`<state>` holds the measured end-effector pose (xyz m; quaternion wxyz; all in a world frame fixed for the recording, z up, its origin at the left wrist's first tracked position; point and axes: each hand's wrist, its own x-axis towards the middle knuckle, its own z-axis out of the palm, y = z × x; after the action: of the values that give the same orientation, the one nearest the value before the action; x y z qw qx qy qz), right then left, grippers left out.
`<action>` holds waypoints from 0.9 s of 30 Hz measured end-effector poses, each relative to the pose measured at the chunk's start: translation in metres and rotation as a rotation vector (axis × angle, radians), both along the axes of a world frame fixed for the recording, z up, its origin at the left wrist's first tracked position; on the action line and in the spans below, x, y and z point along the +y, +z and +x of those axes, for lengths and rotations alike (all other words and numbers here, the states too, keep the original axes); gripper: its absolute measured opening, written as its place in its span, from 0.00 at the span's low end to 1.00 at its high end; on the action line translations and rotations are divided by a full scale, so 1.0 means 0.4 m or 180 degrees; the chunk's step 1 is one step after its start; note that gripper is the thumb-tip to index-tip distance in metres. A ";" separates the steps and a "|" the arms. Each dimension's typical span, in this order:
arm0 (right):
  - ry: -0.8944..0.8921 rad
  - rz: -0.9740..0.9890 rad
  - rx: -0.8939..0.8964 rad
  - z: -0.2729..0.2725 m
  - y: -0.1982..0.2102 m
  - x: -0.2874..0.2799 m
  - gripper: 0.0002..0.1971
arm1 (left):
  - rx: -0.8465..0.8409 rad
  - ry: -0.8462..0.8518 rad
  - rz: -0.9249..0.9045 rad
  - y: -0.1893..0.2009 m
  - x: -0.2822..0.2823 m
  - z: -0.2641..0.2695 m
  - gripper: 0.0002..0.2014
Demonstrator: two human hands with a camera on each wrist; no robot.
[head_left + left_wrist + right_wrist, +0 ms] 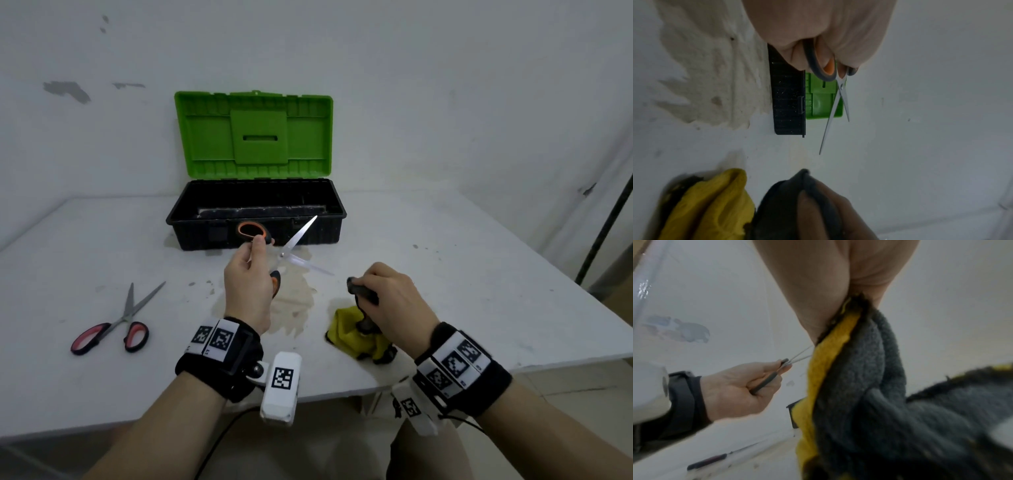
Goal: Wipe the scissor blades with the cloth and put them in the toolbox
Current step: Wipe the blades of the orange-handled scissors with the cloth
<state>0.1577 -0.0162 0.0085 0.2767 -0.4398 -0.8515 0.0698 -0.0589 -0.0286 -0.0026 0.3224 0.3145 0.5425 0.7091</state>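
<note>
My left hand (248, 274) grips the orange-and-grey handles of a pair of scissors (291, 245), held above the table with the blades spread apart and pointing right. The same scissors (835, 97) show in the left wrist view, and the left hand (748, 382) holding them appears in the right wrist view. My right hand (387, 298) pinches a yellow-and-grey cloth (359, 337), lifting its top while its lower folds rest on the table. The cloth (855, 386) hangs from the fingers. The toolbox (255, 214), black with a raised green lid, stands open behind the scissors.
A second pair of scissors (113, 325) with pink-and-black handles lies on the white table (479, 274) at the left. A brownish stain (294, 301) marks the table between my hands. A wall stands right behind the toolbox; a dark pole (606, 219) leans at the right.
</note>
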 end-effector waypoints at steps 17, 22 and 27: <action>-0.0003 0.0548 0.0932 -0.021 0.060 0.027 0.09 | 0.0936 -0.1034 -0.0266 -0.025 -0.027 -0.054 0.06; -0.0094 0.0681 0.0964 -0.006 0.060 0.034 0.08 | 0.1643 -0.1208 -0.0394 -0.012 -0.030 -0.090 0.01; -0.0099 0.0754 0.0961 -0.002 0.066 0.038 0.09 | 0.2039 -0.1149 -0.0310 0.000 -0.031 -0.084 0.04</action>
<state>0.1568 -0.0009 0.0348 0.4522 -0.4019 -0.7957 0.0300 -0.0925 -0.0410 -0.0025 0.2707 0.5955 0.5848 0.4797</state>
